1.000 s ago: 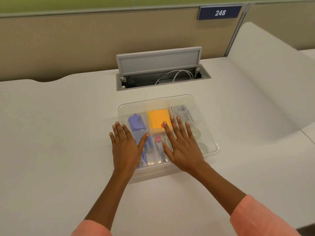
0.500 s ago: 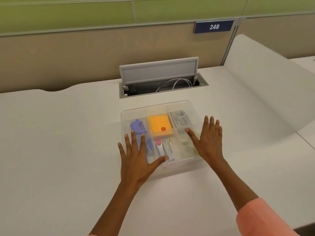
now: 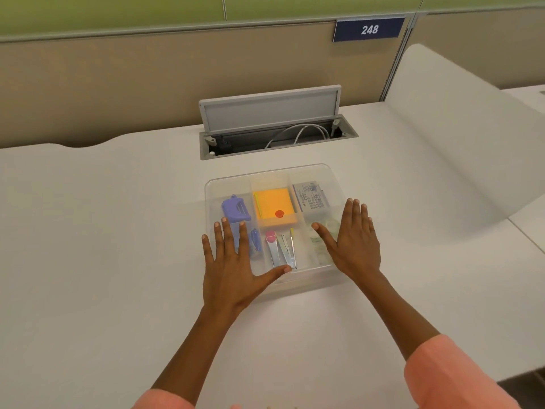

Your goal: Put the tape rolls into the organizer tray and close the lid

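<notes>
Both hands lie flat and spread, palms down, holding nothing. The left hand [image 3: 233, 270] rests on the near left corner of the clear lid [image 3: 274, 175], its fingers fanned over the left compartments and its thumb stretched along the front edge toward the middle. The right hand [image 3: 352, 243] presses on the right side of the lid, fingers pointing away from the person, thumb angled inward over the right compartment. Pink sleeves cover both forearms near the bottom edge.

The lid sits on top of the organizer tray [image 3: 295, 286], and the contents show through it. Under the right hand's thumb, the pale tape rolls [image 3: 320, 242] lie in the right compartment, blurred by the plastic. Behind them is a small printed box [image 3: 312, 196]. The middle holds an orange pad of sticky notes [image 3: 274, 205] at the back and a stapler with a pink end [image 3: 280, 250] in front. A purple tool [image 3: 234, 206] lies in the left back compartment.

The tray stands on a white desk [image 3: 103, 231]. Behind it an open cable hatch [image 3: 274, 134] shows white cords inside. A sign reading 248 [image 3: 368, 29] hangs on the partition wall.
</notes>
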Motion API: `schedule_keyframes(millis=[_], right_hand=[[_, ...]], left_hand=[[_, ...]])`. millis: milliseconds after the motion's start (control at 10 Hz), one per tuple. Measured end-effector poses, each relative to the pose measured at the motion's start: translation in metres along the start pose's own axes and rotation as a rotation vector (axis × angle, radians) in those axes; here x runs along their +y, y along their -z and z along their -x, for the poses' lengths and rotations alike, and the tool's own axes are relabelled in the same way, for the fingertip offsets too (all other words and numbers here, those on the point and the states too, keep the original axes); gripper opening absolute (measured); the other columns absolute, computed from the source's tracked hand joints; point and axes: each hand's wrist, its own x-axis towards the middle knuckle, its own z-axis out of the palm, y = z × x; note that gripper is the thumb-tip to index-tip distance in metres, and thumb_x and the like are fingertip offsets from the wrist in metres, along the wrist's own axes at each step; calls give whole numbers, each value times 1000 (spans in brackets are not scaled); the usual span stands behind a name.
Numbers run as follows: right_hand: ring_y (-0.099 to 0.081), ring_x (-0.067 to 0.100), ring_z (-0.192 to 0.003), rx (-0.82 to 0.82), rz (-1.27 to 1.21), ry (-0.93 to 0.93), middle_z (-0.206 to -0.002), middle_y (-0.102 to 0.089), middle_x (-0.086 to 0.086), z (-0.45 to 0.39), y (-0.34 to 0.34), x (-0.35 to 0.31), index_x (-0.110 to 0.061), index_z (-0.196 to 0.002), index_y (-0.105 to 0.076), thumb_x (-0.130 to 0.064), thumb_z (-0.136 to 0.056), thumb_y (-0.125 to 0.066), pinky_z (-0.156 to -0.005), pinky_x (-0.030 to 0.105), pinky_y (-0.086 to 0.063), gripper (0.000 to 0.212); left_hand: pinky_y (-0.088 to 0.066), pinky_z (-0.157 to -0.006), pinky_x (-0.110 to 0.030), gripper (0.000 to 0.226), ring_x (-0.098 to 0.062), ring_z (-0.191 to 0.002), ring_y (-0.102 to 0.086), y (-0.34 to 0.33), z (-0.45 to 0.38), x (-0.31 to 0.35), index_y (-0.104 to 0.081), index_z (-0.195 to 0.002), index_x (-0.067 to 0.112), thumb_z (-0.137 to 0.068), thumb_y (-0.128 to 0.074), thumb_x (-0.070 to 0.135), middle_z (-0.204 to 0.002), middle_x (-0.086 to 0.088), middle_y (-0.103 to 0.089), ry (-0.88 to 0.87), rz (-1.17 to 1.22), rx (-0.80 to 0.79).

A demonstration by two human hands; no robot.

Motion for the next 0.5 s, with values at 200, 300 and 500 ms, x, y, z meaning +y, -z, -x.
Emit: schedule_keyframes(millis=[200, 300, 500], right_hand=[[-2, 29, -147, -38, -6, 9, -158, -6, 16, -5, 7, 1, -11, -147, -3, -72, -80, -23, -120, 43, -10, 93], [0, 29, -147, -35, -139, 97, -158, -9, 15, 0, 18, -2, -13, -147, -10, -58, -87, -38, -120, 45, -5, 79], [-58, 20, -115, 80, -895, 73, -120, -66, 11, -7, 100, -21, -15, -125, -54, -30, -86, -62, -106, 39, -43, 42]], left_hand=[[12, -114, -53, 114, -27, -141, 19, 3, -5, 1, 27, -135, 26, -46, 5, 94, -154, -10, 16, 7, 32, -49], [12, -113, -53, 119, -27, -141, 20, 4, -5, 0, 18, -140, 22, -44, 11, 92, -155, -12, 16, 22, 96, -57], [16, -110, -42, 123, -28, -142, 15, 30, -28, 2, 8, -143, 17, -44, 15, 90, -155, -12, 13, 6, 214, -16]])
